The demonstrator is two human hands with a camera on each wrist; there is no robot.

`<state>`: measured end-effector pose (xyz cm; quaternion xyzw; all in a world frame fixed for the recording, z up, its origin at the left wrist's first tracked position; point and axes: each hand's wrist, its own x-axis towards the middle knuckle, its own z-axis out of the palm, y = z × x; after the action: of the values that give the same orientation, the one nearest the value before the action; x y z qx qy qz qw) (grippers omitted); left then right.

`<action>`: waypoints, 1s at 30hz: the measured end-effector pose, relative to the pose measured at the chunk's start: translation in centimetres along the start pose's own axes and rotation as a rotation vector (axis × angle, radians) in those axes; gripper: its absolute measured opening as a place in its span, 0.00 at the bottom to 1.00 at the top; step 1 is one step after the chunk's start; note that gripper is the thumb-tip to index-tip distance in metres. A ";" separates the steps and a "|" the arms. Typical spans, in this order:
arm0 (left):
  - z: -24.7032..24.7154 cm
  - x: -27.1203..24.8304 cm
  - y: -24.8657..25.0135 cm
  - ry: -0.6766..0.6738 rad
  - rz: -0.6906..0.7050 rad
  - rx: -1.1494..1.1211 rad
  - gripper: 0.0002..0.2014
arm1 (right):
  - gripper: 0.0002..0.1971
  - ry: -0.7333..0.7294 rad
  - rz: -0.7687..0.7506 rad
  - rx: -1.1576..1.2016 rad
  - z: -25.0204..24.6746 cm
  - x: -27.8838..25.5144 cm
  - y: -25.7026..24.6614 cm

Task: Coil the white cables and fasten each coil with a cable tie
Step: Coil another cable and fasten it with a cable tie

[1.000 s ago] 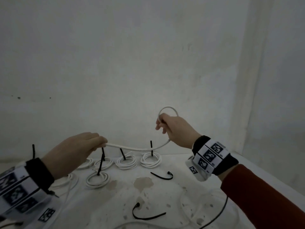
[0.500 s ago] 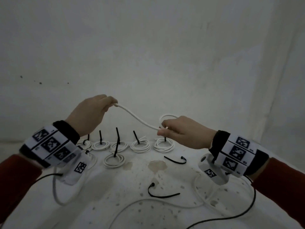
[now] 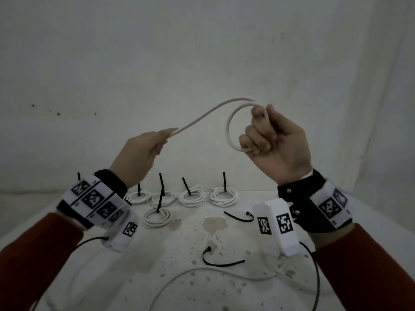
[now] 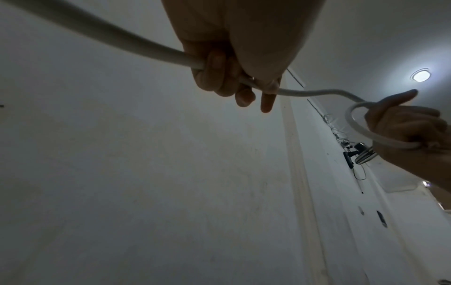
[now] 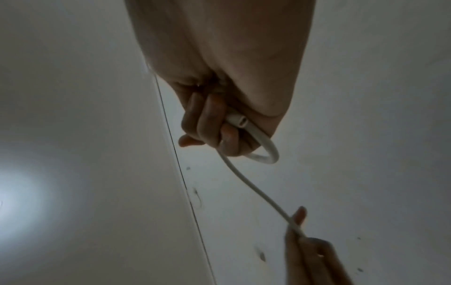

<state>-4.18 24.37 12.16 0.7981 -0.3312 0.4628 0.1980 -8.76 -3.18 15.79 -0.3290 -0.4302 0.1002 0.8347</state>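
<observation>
While both hands are raised above the white table (image 3: 202, 243) in the head view, the right hand (image 3: 278, 142) curls its fingers round one loop of a white cable (image 3: 229, 129), the loop standing roughly upright with its open face toward the camera. From the loop's top the cable runs down and to the left into the left hand (image 3: 139, 153), which pinches it between thumb and fingers; where it goes beyond that grip is hidden behind the hand. Five finished coils (image 3: 224, 196) lie flat at the far side of the table, each with a black cable tie (image 3: 224, 181) sticking up. Two loose cable ties (image 3: 238, 217) lie nearer, and another white cable (image 3: 202, 271) trails across the near part of the table, its ends cut off or covered by the wrist cameras.

Seen from the left wrist, the left hand (image 4: 227, 77) closes its fingers on the cable (image 4: 127, 40), which enters from the upper left, cut off by the edge, and leaves rightward to the loop in the right hand (image 4: 405, 127).

Seen from the right wrist, the right hand (image 5: 214, 125) grips the loop (image 5: 268, 150) with the cable's plug end (image 5: 238, 120) showing in the palm; the plug type is too dim to tell. The cable slants down and right to the left hand (image 5: 307, 246), partly cut off.
</observation>
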 end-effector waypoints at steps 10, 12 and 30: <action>3.2 -1.8 3.9 -0.181 0.160 0.295 0.30 | 0.11 0.083 -0.302 0.151 0.2 3.0 0.4; 3.2 -1.9 5.0 -0.197 0.213 0.337 0.31 | 0.13 0.151 -0.302 0.041 -0.3 3.7 1.0; -0.2 -1.0 4.5 -0.101 0.051 0.090 0.32 | 0.34 -0.135 0.402 -1.316 -0.4 0.5 5.0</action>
<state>-7.84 21.73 11.49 0.8197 -0.3399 0.4414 0.1330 -7.56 0.63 12.76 -0.8336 -0.3832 -0.0086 0.3978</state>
